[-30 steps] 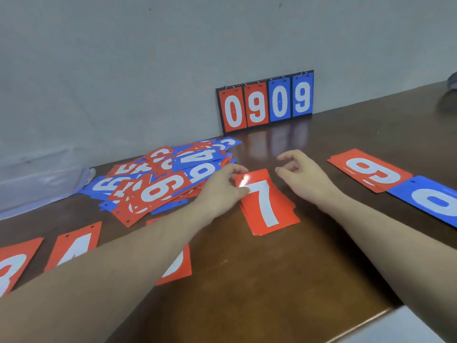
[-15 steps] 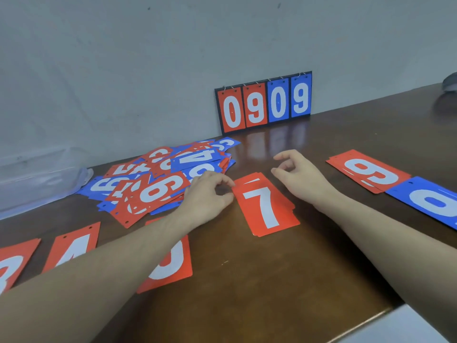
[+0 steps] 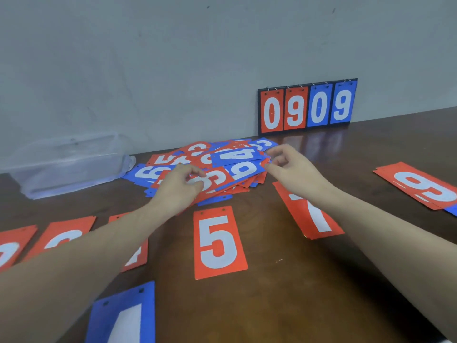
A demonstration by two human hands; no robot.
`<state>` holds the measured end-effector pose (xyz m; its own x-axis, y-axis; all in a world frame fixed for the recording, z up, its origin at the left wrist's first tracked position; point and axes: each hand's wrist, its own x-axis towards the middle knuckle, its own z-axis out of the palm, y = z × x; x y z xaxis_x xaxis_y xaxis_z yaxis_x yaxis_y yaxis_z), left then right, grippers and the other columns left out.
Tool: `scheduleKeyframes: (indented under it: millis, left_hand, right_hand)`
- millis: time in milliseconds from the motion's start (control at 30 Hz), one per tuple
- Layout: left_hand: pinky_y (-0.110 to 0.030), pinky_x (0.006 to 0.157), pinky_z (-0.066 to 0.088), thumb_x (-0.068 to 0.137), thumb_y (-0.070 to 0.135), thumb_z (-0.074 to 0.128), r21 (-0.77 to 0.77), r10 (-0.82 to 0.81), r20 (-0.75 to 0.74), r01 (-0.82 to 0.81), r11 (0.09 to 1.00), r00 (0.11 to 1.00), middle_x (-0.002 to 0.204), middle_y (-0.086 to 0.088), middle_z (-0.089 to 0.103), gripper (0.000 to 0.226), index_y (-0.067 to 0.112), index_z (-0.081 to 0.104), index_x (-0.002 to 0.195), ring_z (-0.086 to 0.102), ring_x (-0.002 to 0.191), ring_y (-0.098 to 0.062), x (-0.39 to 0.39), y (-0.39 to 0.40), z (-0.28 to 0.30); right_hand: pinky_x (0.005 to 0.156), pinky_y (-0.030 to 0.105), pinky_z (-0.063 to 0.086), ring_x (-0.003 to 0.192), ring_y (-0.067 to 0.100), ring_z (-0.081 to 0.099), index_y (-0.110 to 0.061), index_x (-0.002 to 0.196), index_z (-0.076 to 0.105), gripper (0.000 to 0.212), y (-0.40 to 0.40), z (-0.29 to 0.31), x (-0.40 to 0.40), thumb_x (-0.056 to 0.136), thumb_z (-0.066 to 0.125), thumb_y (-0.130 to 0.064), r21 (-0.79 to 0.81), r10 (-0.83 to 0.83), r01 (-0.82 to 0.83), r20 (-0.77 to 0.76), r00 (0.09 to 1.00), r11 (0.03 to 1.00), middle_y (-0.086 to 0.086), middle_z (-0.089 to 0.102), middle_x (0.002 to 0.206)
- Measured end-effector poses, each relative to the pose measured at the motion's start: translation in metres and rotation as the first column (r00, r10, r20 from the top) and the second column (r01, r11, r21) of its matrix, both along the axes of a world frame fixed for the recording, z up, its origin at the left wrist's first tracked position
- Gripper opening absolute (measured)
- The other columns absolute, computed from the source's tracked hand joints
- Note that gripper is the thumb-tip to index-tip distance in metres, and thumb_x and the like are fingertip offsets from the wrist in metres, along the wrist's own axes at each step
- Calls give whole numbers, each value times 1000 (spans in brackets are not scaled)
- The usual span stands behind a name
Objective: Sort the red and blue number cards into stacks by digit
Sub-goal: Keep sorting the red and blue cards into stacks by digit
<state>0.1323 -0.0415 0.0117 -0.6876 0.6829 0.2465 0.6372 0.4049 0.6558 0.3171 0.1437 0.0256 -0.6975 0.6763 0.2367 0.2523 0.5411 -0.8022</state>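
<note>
A loose pile of red and blue number cards (image 3: 237, 157) lies at the back of the brown table (image 3: 284, 293). My left hand (image 3: 179, 188) rests on the pile's front and pinches a red card with a white digit (image 3: 215, 180) between thumb and fingers. My right hand (image 3: 293, 169) hovers at the pile's right edge with fingers loosely curled, holding nothing. Laid-out stacks: a red 7 (image 3: 312, 219) under my right forearm, a red 5 (image 3: 218, 243) in the middle, a red 9 (image 3: 420, 186) at the right.
More red cards (image 3: 61, 235) lie at the left, partly under my left forearm. A blue card (image 3: 123, 318) sits at the near edge. A flip scoreboard reading 0909 (image 3: 306, 107) leans on the wall. A clear plastic box (image 3: 69, 164) stands at the back left.
My left hand let go of the red 7 and moved left onto the pile, taking hold of a red card. My right hand moved up to the pile's right edge. The view shifted left.
</note>
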Motion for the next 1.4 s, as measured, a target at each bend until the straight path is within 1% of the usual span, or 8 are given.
scheduleKeyframes:
  millis: [233, 467, 667, 967, 1067, 1167, 1267, 1400]
  left_hand:
    - [-15, 74, 39, 97, 19, 61, -3, 43, 9, -43, 999, 999, 119, 12, 52, 15, 28, 61, 109, 47, 110, -6, -37, -19, 0]
    - [-26, 83, 44, 95, 28, 64, -27, 87, 11, -87, 996, 996, 128, 7, 55, 31, 23, 58, 125, 51, 117, -11, -62, -19, -4]
    - [-50, 110, 39, 66, 84, 58, -282, 58, -64, -74, 957, 996, 148, 7, 47, 92, 31, 50, 141, 40, 138, -20, -72, -16, -10]
    - [-55, 117, 25, 70, 85, 57, -465, -73, -115, 11, 885, 991, 151, 9, 39, 84, 41, 50, 141, 29, 143, -22, -70, -5, -11]
    - [-54, 113, 34, 54, 95, 58, -421, -75, -43, 49, 906, 996, 141, 10, 47, 99, 40, 53, 135, 39, 136, -20, -76, -9, -9]
    - [-41, 111, 40, 69, 70, 73, -358, -67, 29, 73, 931, 997, 133, 12, 48, 77, 32, 51, 133, 44, 130, -14, -77, -11, -10]
    - [-17, 82, 45, 77, 51, 79, -270, -35, 124, 68, 960, 992, 119, 14, 48, 61, 28, 48, 124, 50, 111, -9, -73, -14, -8]
    - [-18, 65, 45, 76, 42, 84, -165, 15, 218, 21, 986, 976, 104, 16, 54, 52, 25, 51, 114, 58, 88, -3, -75, -21, -9]
  right_hand:
    - [58, 22, 47, 72, 15, 64, -34, 115, 54, 21, -17, 0, -54, 96, 59, -27, -8, 62, -62, 33, 998, 998, -13, 63, 100]
    - [51, 10, 40, 66, 5, 55, -27, 125, 55, 28, -17, 11, -103, 97, 58, -27, -11, 87, -87, 15, 996, 996, -16, 59, 94]
    - [109, 41, 41, 132, 24, 46, -28, 135, 57, 45, -11, -6, -126, 93, 62, -42, 196, 59, -105, 230, 971, 975, -3, 57, 136]
    - [117, 54, 23, 141, 27, 39, -29, 145, 51, 55, -1, -28, -118, 103, 29, -56, 463, -132, -118, 472, 872, 878, 2, 49, 151]
    - [113, 53, 31, 129, 28, 48, -26, 128, 64, 46, -1, -30, -115, 102, 36, -52, 568, -198, -64, 388, 900, 821, 4, 58, 135]
    - [106, 47, 37, 121, 26, 51, -22, 112, 63, 36, 4, -36, -115, 98, 47, -52, 585, -192, -20, 298, 935, 810, 2, 60, 125]
    - [109, 48, 36, 128, 27, 49, -20, 125, 54, 53, 9, -40, -119, 93, 52, -62, 556, -210, 6, 305, 929, 831, 4, 58, 134]
    - [116, 55, 28, 138, 30, 44, -23, 149, 36, 83, 13, -43, -120, 87, 45, -77, 474, -241, -6, 458, 856, 880, 6, 51, 147]
